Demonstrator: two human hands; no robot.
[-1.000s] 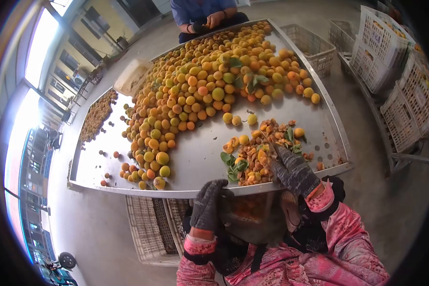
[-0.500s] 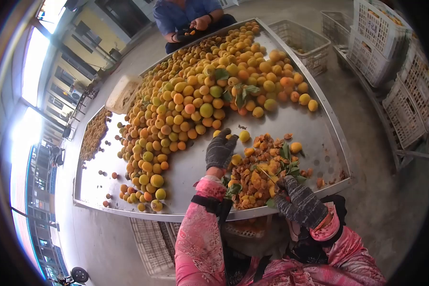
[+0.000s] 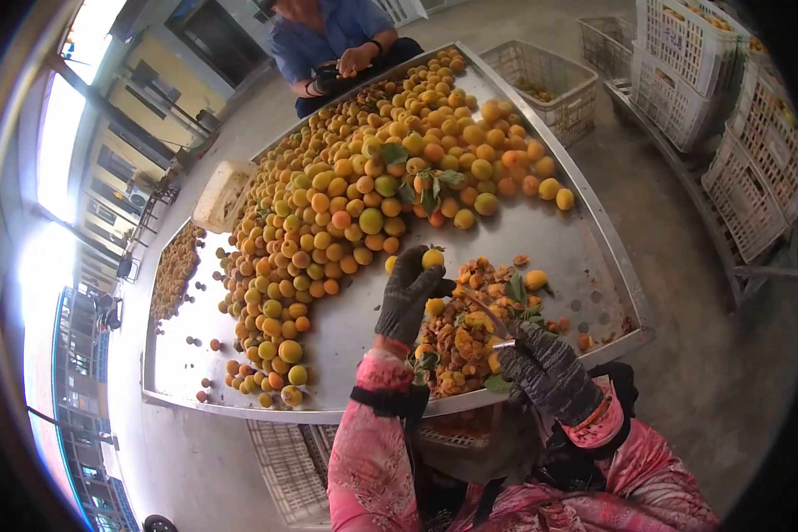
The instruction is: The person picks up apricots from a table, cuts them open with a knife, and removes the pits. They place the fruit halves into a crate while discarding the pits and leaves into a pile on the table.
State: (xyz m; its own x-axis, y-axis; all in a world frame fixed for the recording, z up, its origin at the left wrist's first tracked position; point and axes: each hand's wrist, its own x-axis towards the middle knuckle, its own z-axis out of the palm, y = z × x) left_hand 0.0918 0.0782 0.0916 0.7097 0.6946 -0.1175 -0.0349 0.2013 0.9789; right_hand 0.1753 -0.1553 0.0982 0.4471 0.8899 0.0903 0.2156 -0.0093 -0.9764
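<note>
My left hand, in a dark grey glove, has its fingers and thumb curled at a yellow fruit, above the bare metal of the table. Another yellow fruit lies beside its fingers. My right hand, in a mottled grey glove, is closed round a thin tool whose narrow end points up and left over a pile of split, browned fruit. Green leaves lie in that pile. A large heap of yellow, orange and greenish fruit spreads over the table beyond my hands.
Across the table a person in a blue shirt holds their hands together. A pale container sits at the left edge. Crates stand behind the right edge, with stacked crates on a rack. A crate lies below the near edge.
My left hand has closed in on the yellow fruit. The tool in my right hand shows more clearly, tilted over the pile. The whole view has shifted slightly.
</note>
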